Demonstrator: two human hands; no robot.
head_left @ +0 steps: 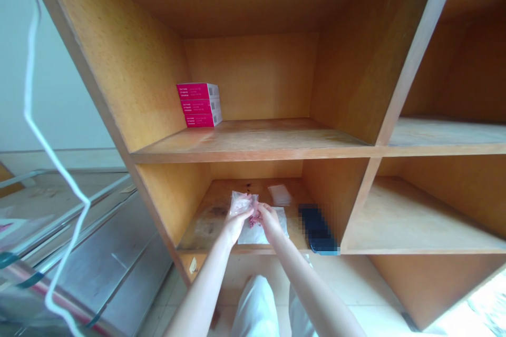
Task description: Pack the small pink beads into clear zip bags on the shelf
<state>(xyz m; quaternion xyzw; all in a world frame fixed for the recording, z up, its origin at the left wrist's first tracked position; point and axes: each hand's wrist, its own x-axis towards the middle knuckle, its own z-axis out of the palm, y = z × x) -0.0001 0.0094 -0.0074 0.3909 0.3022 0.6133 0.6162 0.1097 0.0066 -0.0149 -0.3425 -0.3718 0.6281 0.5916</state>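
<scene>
My left hand (237,224) is closed on a small clear plastic bag (239,202), low over the bottom shelf of the wooden unit. Close beside it, my right hand (270,221) has its fingers pinched together at the bag's right edge. Small dark-pink pieces (254,220) show between the two hands; I cannot tell whether they are in the bag or in my fingers. Under the hands lies a whitish flat sheet or bag (253,237). Another flat clear packet (280,195) rests just behind my right hand.
A dark, pixelated object (319,229) lies at the shelf's right front edge. Three stacked pink boxes (197,105) stand on the upper shelf (253,134). A white cable (55,158) hangs at the left, by a metal-framed rack (106,242).
</scene>
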